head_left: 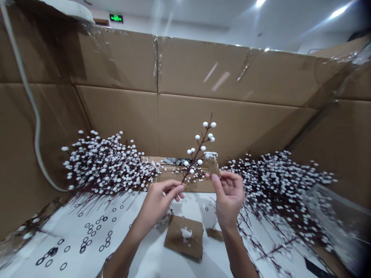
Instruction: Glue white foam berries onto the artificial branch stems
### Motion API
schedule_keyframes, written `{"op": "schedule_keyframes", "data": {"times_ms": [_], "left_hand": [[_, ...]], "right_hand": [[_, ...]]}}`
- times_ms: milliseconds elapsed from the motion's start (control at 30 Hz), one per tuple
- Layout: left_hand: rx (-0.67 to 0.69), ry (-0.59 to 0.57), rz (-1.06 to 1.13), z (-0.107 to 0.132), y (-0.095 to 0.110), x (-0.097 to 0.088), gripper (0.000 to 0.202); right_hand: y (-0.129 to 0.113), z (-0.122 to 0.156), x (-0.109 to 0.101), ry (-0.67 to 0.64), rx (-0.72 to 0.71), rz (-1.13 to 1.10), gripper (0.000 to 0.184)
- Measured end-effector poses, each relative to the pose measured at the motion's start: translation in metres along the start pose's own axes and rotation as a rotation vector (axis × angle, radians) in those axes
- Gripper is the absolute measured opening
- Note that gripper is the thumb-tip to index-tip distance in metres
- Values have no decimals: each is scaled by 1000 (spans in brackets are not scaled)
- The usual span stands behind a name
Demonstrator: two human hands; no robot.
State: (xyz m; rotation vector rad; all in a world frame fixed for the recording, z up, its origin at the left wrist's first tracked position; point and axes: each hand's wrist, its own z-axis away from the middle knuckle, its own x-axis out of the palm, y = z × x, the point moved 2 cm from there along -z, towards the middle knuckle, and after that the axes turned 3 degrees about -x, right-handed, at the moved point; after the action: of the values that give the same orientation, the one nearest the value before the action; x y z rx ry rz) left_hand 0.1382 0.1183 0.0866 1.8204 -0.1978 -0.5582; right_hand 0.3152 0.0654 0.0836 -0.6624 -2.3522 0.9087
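Pinched in my left hand [164,197] is a brown artificial berry branch [199,148] with several white berries, its tip pointing up and slightly right. My right hand [230,195] grips a small strip of cardboard [213,166] between thumb and fingers. White paste coats the strip's upper edge, which is close beside the branch; whether they touch I cannot tell. Below and between my hands lies a square cardboard piece [174,235] with a dab of white paste [186,233] on it.
Heaps of white-berry branches lie on the left [107,166] and right [272,177]. Several dark rings [93,233] are scattered over the white table [145,262]. Cardboard walls [121,116] enclose the back and sides. A clear plastic bag [342,220] sits at right, a white cable [36,119] hangs left.
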Motion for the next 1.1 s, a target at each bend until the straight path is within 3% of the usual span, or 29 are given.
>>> {"op": "schedule_keyframes", "data": {"times_ms": [767,967,1100], "left_hand": [[7,15,-6,-1,0,-1,23],[26,32,11,-2,-1,-3,22],[16,62,19,-2,-2,-6,21]], "right_hand": [[3,-1,-3,12,-5,15,21],[5,-7,-9,90,-17,70,24],[-1,-11,-12,203,-128,32,23]]}}
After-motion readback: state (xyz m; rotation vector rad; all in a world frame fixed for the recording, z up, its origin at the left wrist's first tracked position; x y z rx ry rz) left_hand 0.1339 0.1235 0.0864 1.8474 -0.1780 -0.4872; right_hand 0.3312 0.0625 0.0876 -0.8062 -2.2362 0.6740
